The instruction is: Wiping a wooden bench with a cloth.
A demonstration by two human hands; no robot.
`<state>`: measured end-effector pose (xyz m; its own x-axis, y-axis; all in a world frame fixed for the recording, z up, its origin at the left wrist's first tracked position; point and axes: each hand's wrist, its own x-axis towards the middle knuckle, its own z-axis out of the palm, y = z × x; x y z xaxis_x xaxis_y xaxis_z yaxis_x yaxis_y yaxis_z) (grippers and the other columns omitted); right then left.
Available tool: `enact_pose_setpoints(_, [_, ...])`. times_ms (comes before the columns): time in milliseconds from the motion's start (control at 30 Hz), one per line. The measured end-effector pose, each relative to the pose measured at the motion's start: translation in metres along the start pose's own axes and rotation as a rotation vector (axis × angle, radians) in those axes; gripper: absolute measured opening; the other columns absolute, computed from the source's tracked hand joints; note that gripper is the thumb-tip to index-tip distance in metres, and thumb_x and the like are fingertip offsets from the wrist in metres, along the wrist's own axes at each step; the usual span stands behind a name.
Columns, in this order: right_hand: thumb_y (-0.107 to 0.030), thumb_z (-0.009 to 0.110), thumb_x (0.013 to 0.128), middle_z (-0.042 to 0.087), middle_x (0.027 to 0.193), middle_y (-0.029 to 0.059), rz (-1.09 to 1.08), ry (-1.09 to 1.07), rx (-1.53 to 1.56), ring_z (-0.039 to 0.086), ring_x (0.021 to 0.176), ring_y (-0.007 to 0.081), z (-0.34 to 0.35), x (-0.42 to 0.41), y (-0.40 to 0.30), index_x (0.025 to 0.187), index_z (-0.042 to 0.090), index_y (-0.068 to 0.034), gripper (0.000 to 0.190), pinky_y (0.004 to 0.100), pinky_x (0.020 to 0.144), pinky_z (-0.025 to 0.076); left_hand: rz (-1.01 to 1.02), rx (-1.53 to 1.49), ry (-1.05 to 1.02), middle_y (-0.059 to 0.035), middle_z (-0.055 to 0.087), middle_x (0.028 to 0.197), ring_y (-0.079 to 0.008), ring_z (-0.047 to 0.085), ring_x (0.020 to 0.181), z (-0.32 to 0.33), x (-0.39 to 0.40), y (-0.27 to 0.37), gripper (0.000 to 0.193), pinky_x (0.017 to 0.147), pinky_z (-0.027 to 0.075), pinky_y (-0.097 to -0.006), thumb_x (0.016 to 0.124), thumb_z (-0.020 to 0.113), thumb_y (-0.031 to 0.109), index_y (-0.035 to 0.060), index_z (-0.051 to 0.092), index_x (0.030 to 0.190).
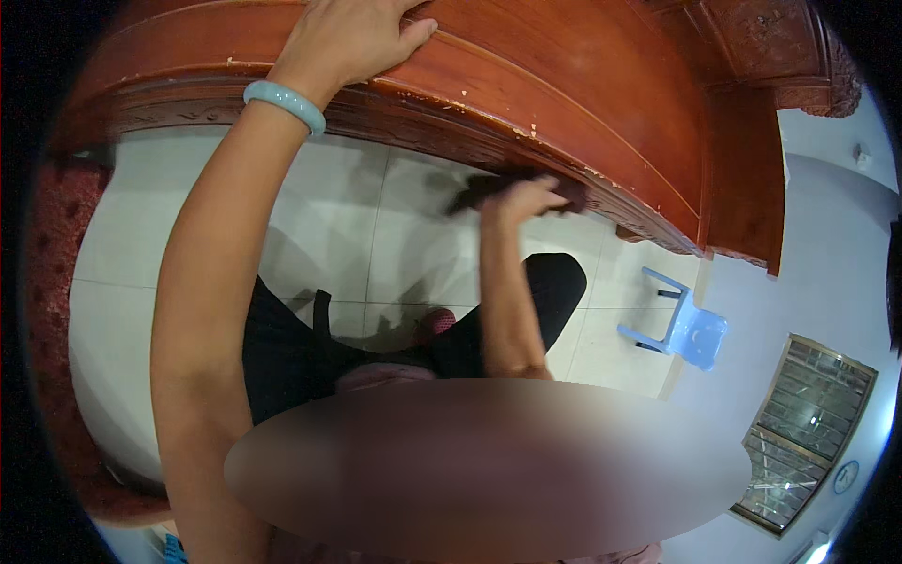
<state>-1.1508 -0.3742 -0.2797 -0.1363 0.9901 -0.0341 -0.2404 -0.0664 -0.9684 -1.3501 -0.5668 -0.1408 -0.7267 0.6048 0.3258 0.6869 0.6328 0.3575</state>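
My left hand [359, 35] rests palm down on the edge of a reddish-brown wooden bed or bench [550, 77], thumb spread to the side. Its fingertips run out of the picture at the top. A pale green bangle [284, 106] circles that wrist. Lower and to the right, my right hand [525, 197] holds a dark cloth [486, 190], blurred by motion. The cloth lies against the carved side panel [451, 144] under the wooden edge, and whether it touches the panel all along cannot be seen.
Pale floor tiles [317, 190] spread below. A small blue plastic chair [694, 331] stands near the wall at right. Dark red upholstered-looking furniture [56, 282] curves along the left. A barred window [810, 430] and a wall clock [845, 477] are at lower right. A blurred oval covers the bottom middle.
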Motion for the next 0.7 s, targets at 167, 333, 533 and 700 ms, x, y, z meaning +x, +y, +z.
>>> enact_pose_setpoints(167, [-0.021, 0.044, 0.100, 0.028, 0.145, 0.0108, -0.008, -0.284, -0.227, 0.034, 0.125, 0.0198, 0.046, -0.123, 0.044, 0.151, -0.010, -0.008, 0.075, 0.0310, 0.109, 0.024, 0.013, -0.047, -0.052, -0.0223, 0.042, 0.142, -0.0359, 0.032, 0.137, -0.007, 0.006, 0.015, 0.048, 0.114, 0.020, -0.0479, 0.090, 0.050, 0.040, 0.0099, 0.059, 0.127])
enact_pose_setpoints(333, [-0.031, 0.042, 0.101, 0.017, 0.153, 0.0108, 0.210, -0.256, 0.097, 0.029, 0.131, 0.0216, 0.053, -0.128, 0.014, 0.151, -0.005, -0.008, 0.073, 0.0328, 0.109, 0.020, 0.015, -0.044, -0.071, -0.0206, 0.041, 0.144, -0.0347, 0.030, 0.138, -0.008, 0.002, 0.012, 0.048, 0.115, 0.018, -0.0463, 0.092, 0.049, 0.040, 0.0100, 0.058, 0.128])
enact_pose_setpoints(533, [-0.028, 0.036, 0.101, 0.018, 0.154, 0.0109, 0.078, -0.014, 0.244, 0.031, 0.134, 0.0277, 0.006, -0.032, 0.005, 0.152, 0.001, -0.015, 0.063, 0.0420, 0.112, 0.025, -0.026, 0.033, -0.087, -0.0205, 0.041, 0.143, -0.0349, 0.031, 0.137, -0.016, 0.006, 0.022, 0.050, 0.114, 0.020, -0.0473, 0.090, 0.051, 0.042, 0.0095, 0.058, 0.127])
enact_pose_setpoints(700, [-0.021, 0.032, 0.101, 0.029, 0.149, 0.0140, 0.088, 0.129, 0.201, 0.035, 0.132, 0.0314, -0.082, 0.098, 0.000, 0.146, 0.021, -0.011, 0.047, 0.0508, 0.111, 0.026, -0.005, 0.056, -0.020, -0.0216, 0.043, 0.141, -0.0363, 0.033, 0.136, -0.021, 0.003, 0.032, 0.049, 0.113, 0.022, -0.0484, 0.090, 0.052, 0.041, 0.0087, 0.059, 0.126])
